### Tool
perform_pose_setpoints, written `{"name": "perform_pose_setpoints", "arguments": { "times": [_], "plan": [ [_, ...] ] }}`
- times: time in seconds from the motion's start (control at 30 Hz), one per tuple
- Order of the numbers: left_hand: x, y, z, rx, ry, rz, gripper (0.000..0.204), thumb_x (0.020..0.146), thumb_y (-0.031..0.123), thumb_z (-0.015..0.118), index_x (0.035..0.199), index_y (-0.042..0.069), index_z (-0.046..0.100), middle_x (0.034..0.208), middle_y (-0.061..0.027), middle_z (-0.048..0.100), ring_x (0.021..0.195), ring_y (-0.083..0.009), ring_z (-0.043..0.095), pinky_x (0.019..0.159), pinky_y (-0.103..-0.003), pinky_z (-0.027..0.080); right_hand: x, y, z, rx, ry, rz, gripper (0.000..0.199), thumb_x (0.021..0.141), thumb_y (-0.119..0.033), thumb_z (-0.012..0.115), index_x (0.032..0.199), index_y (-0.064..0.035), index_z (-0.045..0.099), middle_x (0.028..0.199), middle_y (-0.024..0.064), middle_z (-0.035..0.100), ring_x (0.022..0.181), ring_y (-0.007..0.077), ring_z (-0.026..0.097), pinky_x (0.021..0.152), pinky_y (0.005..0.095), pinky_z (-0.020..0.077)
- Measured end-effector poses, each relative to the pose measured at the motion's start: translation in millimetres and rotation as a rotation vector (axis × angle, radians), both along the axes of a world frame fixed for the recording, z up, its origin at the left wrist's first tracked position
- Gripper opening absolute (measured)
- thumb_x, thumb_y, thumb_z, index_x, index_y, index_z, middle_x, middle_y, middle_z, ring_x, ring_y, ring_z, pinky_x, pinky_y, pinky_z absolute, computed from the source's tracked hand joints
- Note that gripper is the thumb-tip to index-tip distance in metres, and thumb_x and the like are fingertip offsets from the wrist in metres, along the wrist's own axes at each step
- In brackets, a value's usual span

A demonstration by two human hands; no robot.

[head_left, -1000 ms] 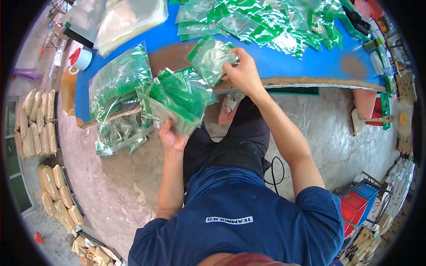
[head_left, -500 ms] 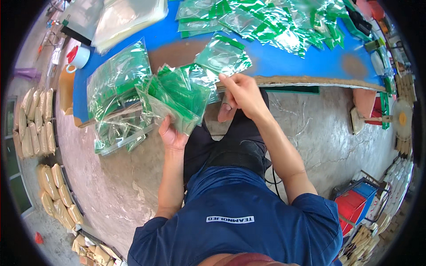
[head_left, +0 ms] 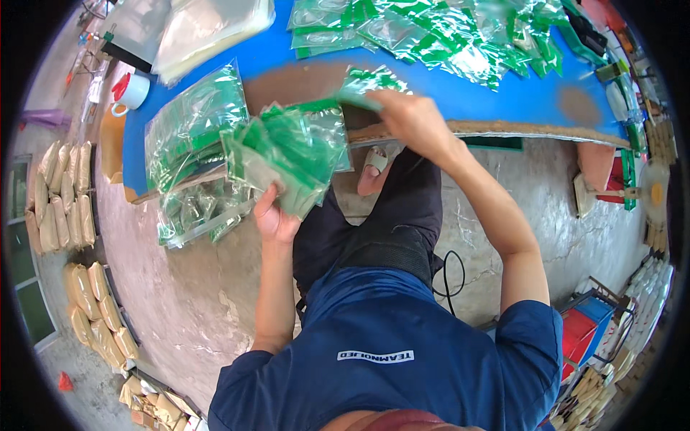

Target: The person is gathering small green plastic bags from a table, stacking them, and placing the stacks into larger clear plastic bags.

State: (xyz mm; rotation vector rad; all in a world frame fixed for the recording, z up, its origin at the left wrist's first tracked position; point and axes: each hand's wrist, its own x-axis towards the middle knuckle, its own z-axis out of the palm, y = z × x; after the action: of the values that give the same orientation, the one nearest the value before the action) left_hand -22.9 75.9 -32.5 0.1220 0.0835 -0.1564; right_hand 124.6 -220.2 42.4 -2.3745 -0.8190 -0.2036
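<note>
Head view: L hand [head_left: 277, 219] grips bag fan [head_left: 287, 161], i.e. a fanned bunch of clear/green bags, thumb on top, other fingers hidden underneath. Bunch is tilted, held just off the near edge of blue table [head_left: 496, 115], approx. in front of person's L knee. R hand [head_left: 374, 100] is up & to the right of it, a bit blurred; fingers narrow, looks like they're pinching the edge of green bag [head_left: 354, 100], seen nearly edge-on at the fan's upper R. Can't tell if that bag is fully clear of the fan.

Single bag [head_left: 377, 75] lies on table just behind R hand, partly hidden by it. Big bag pile [head_left: 460, 43], same clear/green type, farther back, ctr to R. Bag stack [head_left: 194, 129] on table's L end, near L hand; more bags, i.e. lower bunch [head_left: 205, 208], show below the edge there. Clear sleeves [head_left: 212, 36] at back L; white mug [head_left: 131, 92] w/ red top at L corner, beside them. Tan sacks [head_left: 61, 197] well apart, far L. Floor fan [head_left: 652, 192] far R.
</note>
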Motion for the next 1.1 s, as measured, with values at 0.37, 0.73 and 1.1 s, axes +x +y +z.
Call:
{"name": "perform_pose_setpoints", "arguments": {
  "times": [0.37,0.73,1.1],
  "plan": [
    [12.3,-37.6,60.5,0.131,-0.006,0.023,0.056,0.097,0.019,0.064,0.148,0.01,0.042,0.144,-0.0103,0.053,0.132,-0.0277,0.051,0.113,-0.05,0.041,-46.5,64.8,30.2,0.099,-0.017,0.509,0.058,0.067,0.01,0.06,0.115,-0.02,0.073,0.148,0.0093,0.046,0.146,0.0393,0.03,0.121,0.062,0.0188],
    [50.0,-36.5,72.3,0.587,-0.027,0.068,0.051,0.09,0.0,0.066,0.139,0.003,0.05,0.135,-0.0115,0.06,0.127,-0.0262,0.057,0.11,-0.046,0.044,13.2,39.6,36.8,0.884,0.769,0.043,0.103,0.085,-0.038,0.078,0.157,-0.0029,0.014,0.153,0.0325,0.032,0.143,0.0407,0.034,0.117,0.0481,0.0302],
    [143.8,-33.5,93.1,1.352,-0.586,0.155,0.081,0.07,0.002,0.087,0.14,0.003,0.047,0.132,-0.0096,0.058,0.124,-0.0205,0.055,0.105,-0.036,0.044,32.1,39.1,4.3,0.486,0.247,0.123,0.138,0.064,-0.032,0.095,0.16,-0.0065,0.0,0.158,0.0267,0.029,0.144,0.0363,0.035,0.117,0.0437,0.0321]
  ]
}}
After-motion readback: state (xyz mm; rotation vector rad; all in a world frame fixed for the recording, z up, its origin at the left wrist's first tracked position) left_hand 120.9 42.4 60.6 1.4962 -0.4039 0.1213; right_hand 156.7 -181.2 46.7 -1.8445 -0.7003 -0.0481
